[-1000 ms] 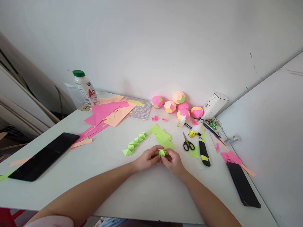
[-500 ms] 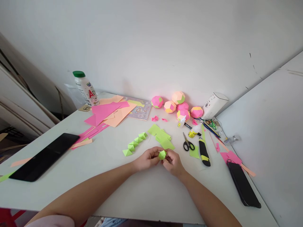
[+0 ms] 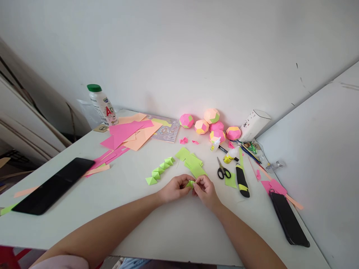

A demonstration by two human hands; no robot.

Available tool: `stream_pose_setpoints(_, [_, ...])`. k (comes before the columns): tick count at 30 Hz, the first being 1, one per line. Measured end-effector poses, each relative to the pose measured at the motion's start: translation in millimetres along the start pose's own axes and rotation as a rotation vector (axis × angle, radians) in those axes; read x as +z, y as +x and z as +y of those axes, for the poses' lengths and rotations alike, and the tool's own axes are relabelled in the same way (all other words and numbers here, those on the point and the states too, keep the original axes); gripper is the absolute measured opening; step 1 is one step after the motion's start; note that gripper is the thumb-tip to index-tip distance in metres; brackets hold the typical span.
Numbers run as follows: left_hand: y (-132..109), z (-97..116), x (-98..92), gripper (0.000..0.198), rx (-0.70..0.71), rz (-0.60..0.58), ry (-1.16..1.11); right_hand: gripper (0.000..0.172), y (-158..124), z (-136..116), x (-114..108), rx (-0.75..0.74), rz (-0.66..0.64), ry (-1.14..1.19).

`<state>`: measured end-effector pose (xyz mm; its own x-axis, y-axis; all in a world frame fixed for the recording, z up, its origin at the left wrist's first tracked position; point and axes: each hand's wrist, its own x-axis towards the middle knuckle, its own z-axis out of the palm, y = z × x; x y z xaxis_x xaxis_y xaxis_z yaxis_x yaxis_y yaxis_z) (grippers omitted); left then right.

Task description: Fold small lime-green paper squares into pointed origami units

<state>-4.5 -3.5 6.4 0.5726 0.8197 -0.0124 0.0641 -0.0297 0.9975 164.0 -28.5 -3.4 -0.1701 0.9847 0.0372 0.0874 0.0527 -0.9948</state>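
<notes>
Between my two hands is a small folded green paper piece [image 3: 191, 184], partly covered by fingers. My left hand [image 3: 176, 189] pinches its left side, and my right hand [image 3: 206, 190] grips the right side with thumb and fingertips. Just beyond lie several flat green paper slips [image 3: 193, 163], overlapping one another. To the left of them, a slanting row of folded green paper units [image 3: 159, 170] rests on the table. Black-handled scissors [image 3: 223, 170] lie right of my right hand, beside a black and yellow utility knife [image 3: 242, 181].
Faceted paper balls [image 3: 212, 116] stand by the wall, with glue bottles [image 3: 231, 155] in front. Pink and orange sheets [image 3: 123, 135] and a white bottle [image 3: 101, 106] occupy the back left. A black tablet [image 3: 53, 186] lies left, a black phone [image 3: 288, 218] right.
The green paper piece has turned and shows less of its face. My right fingers have shifted on it and now cover more of its right side.
</notes>
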Motion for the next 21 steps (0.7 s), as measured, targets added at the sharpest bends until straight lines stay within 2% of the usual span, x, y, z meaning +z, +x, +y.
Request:
stream_pose_setpoints(3, [1, 1, 0.9, 0.033, 0.035, 0.051, 0.002, 0.020, 0, -1, 0, 0.004, 0.015, 0.059])
stream_pose_setpoints(9, [2, 4, 2.6, 0.023, 0.050, -0.063, -0.169, 0.016, 0, 0, -1, -0.051, 0.007, 0.079])
stream_pose_setpoints(14, [4, -3, 2.1, 0.028, -0.052, 0.056, -0.235, 0.007, -1, -1, -2, -0.079, -0.078, -0.035])
stream_pose_setpoints(18, [5, -8, 1.9, 0.032, -0.048, 0.059, -0.320, 0.004, -1, -2, -3, -0.089, -0.117, -0.123])
stream_pose_setpoints(21, [6, -7, 1.4, 0.033, -0.025, 0.059, -0.292, 0.011, -2, -1, -3, -0.105, -0.144, -0.174])
